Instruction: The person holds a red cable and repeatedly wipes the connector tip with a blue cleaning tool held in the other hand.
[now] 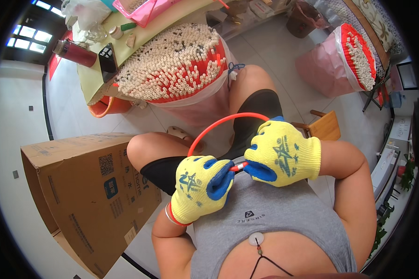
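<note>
A red flexible tube is bent into a loop between my two hands. My left hand, in a yellow knit glove with blue coating, grips one end near a short white piece. My right hand, gloved alike, grips the other end on the far side of that white piece. The two tube ends face each other in front of my grey top. Beyond my knees stands a pink bag packed with many upright red tubes with whitish ends.
At the left stands an open cardboard box. A pale table ahead holds a dark red flask, a phone and a pink basket. Right of it are another filled pink bag, a wooden stool and a brown bin.
</note>
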`<state>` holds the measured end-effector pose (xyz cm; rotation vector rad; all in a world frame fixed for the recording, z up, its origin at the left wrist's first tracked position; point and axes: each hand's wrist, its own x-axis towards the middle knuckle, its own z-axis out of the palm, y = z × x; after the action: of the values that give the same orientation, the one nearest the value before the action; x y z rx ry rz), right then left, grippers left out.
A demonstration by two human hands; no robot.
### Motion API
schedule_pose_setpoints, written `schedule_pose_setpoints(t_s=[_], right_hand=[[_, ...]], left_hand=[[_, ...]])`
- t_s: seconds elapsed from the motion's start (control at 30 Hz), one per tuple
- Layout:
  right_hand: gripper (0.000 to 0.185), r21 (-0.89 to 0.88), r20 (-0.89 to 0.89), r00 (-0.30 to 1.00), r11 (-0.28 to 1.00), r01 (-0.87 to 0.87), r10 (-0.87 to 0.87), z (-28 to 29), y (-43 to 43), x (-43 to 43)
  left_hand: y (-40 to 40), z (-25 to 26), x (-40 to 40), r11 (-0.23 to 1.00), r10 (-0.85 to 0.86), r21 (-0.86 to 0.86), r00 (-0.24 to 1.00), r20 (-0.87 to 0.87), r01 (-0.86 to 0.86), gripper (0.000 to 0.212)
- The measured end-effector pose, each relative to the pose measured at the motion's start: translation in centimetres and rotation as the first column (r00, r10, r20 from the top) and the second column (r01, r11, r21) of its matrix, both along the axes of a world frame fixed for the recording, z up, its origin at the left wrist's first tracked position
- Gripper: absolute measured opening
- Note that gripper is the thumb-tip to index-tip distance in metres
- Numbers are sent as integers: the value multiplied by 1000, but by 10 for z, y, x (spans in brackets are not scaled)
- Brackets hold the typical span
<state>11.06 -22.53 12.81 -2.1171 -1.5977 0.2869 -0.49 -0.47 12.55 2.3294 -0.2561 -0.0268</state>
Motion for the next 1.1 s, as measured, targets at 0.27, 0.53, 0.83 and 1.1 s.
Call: schedule_pose_setpoints(t_s=[0.27, 0.53, 0.83, 1.1], right_hand=[[13, 134, -130, 988, 989, -66, 83, -29, 6, 13], [11, 38, -269, 951, 988, -148, 153, -45, 4, 14], [14, -10, -281, 941, 980, -201, 190, -53, 9, 12], [51, 491, -360, 923, 869, 66, 134, -45, 26, 56]], left_hand=[[7, -11, 5, 996, -19, -89, 1000, -14, 18, 20], [6, -21, 3, 997, -67, -31, 997, -32, 66, 19], [4, -41, -2, 996, -78, 32, 997, -10, 78, 11], [39, 40, -34, 904, 231, 284, 924, 307, -320, 20]])
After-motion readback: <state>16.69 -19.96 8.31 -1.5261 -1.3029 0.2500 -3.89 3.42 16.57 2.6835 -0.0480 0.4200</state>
